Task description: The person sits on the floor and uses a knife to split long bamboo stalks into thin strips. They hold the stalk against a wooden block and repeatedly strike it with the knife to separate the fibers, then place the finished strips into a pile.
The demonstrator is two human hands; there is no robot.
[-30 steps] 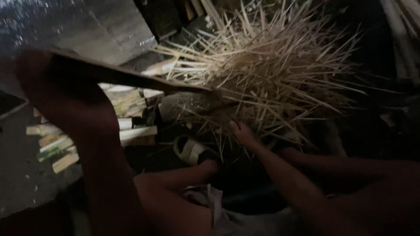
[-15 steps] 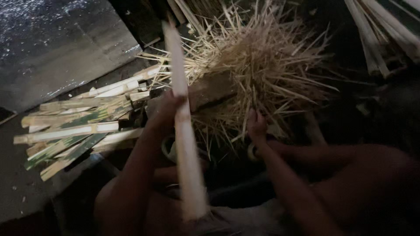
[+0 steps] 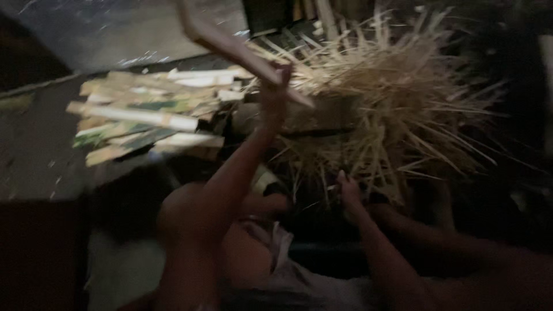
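Head view, blurry: left hand (image 3: 275, 92) raised, fingers wrapped shut round a flat wooden blade (image 3: 242, 49) slanting up-left from the fist. Right hand (image 3: 348, 193) low, fingers curled at the base of the thin-stick heap (image 3: 391, 121); grip unclear. Split bamboo pieces (image 3: 144, 124) lie left of both.

Two hands are showing: left hand (image 3: 275, 95) and right hand (image 3: 347, 190). One blade (image 3: 242, 52) is showing. One stick pile (image 3: 397, 115) and one bamboo stack (image 3: 147, 118) are lying there, too many to count.

Split bamboo pieces (image 3: 144, 118) stacked beside dark sheet (image 3: 115, 29).
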